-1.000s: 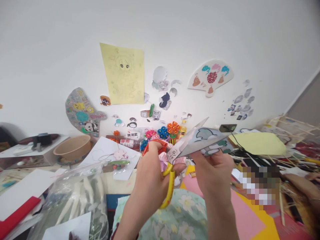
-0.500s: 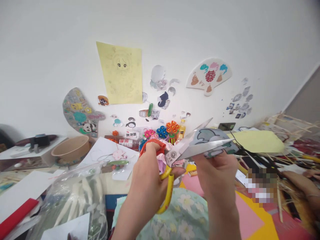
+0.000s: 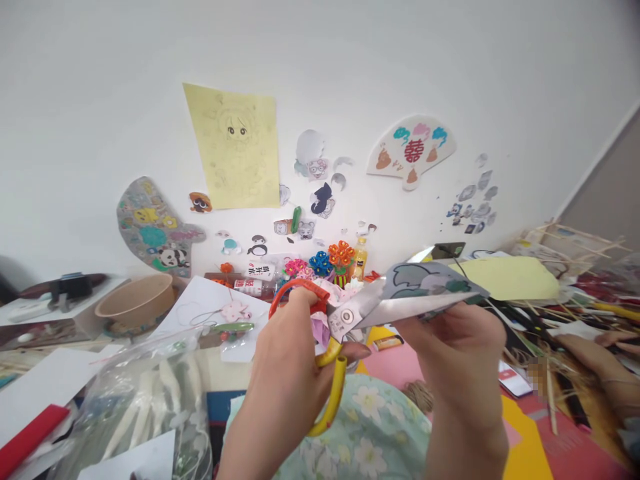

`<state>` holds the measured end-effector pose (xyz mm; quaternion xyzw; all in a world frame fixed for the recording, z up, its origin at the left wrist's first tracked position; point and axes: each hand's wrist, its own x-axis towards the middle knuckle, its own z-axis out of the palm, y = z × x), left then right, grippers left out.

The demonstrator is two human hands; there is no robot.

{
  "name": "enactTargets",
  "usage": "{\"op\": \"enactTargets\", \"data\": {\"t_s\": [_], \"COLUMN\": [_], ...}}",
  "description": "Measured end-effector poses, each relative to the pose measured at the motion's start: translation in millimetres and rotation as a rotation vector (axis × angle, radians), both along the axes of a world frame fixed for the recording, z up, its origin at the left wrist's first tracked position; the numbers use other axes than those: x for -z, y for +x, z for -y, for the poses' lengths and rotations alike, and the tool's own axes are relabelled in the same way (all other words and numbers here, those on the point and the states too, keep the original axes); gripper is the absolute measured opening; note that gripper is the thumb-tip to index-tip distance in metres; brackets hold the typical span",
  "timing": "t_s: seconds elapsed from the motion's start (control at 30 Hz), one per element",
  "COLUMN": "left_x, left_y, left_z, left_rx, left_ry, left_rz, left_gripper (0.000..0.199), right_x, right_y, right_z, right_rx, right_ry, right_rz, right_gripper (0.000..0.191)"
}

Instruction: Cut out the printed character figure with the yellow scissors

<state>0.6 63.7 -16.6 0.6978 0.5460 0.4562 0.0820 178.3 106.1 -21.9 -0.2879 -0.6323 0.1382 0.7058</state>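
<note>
Scissors [image 3: 347,316] with one red and one yellow handle are gripped by my left hand [image 3: 287,360], whose fingers wrap round the handles. Their blades point right, partly spread. One blade lies in front of a grey sheet with a cartoon drawing [image 3: 425,283], and the other passes behind it, its tip showing above the top edge. My right hand [image 3: 457,353] pinches this sheet from below, near its right side. Below both hands lies pale green floral fabric [image 3: 370,417].
A beige bowl [image 3: 135,300] and a clear bag [image 3: 160,400] of white pieces are at left. Beaded flowers [image 3: 342,254] stand by the wall. Another person's hand [image 3: 590,360] is at far right among thin sticks. Drawings and stickers hang on the wall.
The scissor blades have closed somewhat on the grey sheet. My right hand and the sheet have moved slightly right. The view has shifted a little, moving the wall items left.
</note>
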Motion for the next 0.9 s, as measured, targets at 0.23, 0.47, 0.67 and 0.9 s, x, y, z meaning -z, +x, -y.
{"op": "enactTargets", "data": {"t_s": [0.23, 0.47, 0.67, 0.9], "left_x": [4.4, 4.9, 10.2, 5.6], "left_y": [0.0, 2.3, 0.7, 3.4], "left_z": [-1.1, -2.9, -3.5, -0.3], "left_rx": [-0.062, -0.082, -0.111, -0.085], "left_ry": [0.169, 0.233, 0.227, 0.168], "left_rz": [-0.183, -0.255, -0.324, -0.300], "left_gripper": [0.043, 0.045, 0.039, 0.037], "right_x": [-2.7, -8.9, -7.5, -8.5], "right_y": [8.6, 15.8, 20.5, 23.7], "right_z": [5.4, 8.8, 9.2, 11.3], "right_rx": [0.015, -0.091, -0.098, -0.045], "right_ry": [0.001, 0.015, 0.010, 0.005], "right_rz": [0.025, 0.052, 0.076, 0.102], "right_gripper": [0.024, 0.035, 0.033, 0.029]}}
